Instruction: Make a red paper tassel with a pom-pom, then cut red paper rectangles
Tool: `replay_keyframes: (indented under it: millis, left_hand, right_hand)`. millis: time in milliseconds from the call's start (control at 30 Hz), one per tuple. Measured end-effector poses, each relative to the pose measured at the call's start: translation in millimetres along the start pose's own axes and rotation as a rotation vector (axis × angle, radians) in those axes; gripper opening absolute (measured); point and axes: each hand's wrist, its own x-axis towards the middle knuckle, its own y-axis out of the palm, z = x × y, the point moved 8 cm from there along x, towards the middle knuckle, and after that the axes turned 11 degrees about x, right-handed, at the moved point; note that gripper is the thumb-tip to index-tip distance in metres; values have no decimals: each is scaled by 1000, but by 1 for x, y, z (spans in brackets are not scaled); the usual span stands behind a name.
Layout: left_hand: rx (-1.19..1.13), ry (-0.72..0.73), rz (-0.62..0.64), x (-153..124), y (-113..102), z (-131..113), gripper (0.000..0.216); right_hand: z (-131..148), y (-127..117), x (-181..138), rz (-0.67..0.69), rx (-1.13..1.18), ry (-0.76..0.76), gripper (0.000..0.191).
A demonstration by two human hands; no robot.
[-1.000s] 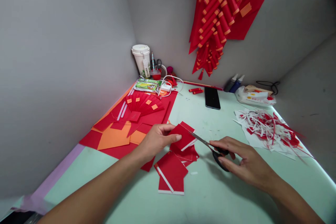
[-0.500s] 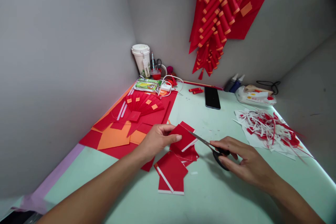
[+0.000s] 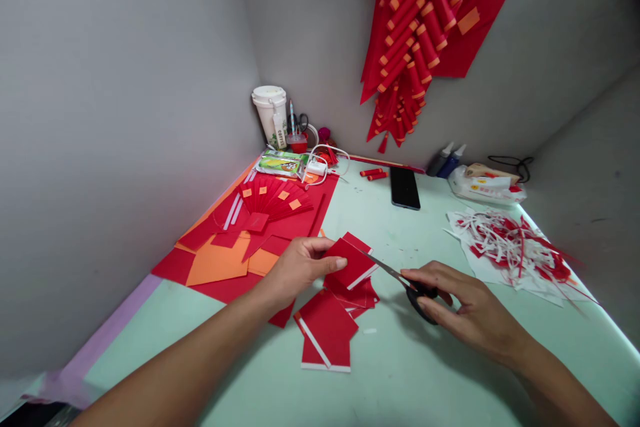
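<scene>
Scissors (image 3: 397,274) gripped by the handles in right hand (image 3: 463,300), blades at right edge of red paper (image 3: 343,265). Left hand (image 3: 300,268), apart from the right, pinches this paper between thumb and fingers, near overlapping red pieces (image 3: 330,330) on the desk (image 3: 415,380).

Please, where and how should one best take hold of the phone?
Probably pinch the phone by its long edges at the near end, coming from the person's side: it lies flat, and red rolls lie beside its far end.
</scene>
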Motion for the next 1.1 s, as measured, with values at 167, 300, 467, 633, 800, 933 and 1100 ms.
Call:
replay_keyframes:
  millis: [167,300,467,633,800,933,1100]
  left_hand:
    - [8,3,-8,0,-1,-1,28]
    - [49,3,-1,1,-1,1,29]
    - [82,11,-7,1,-2,1,30]
    - [66,-3,0,0,-1,1,31]
    - [59,-6,-4,0,-1,1,31]
    - [54,-17,-10,0,-1,2,32]
    - [34,-14,-28,0,-1,1,33]
  right_hand:
    - [-1,0,0,28,8,7,39]
    - [0,2,0,33,3,4,40]
    - [3,2,1,24,-8,-5,40]
    - [3,2,1,13,-14,-24,40]
    - [3,1,1,8,-12,-34,41]
    - [3,2,1,12,-5,-35,40]
    - [3,2,1,14,-13,-37,38]
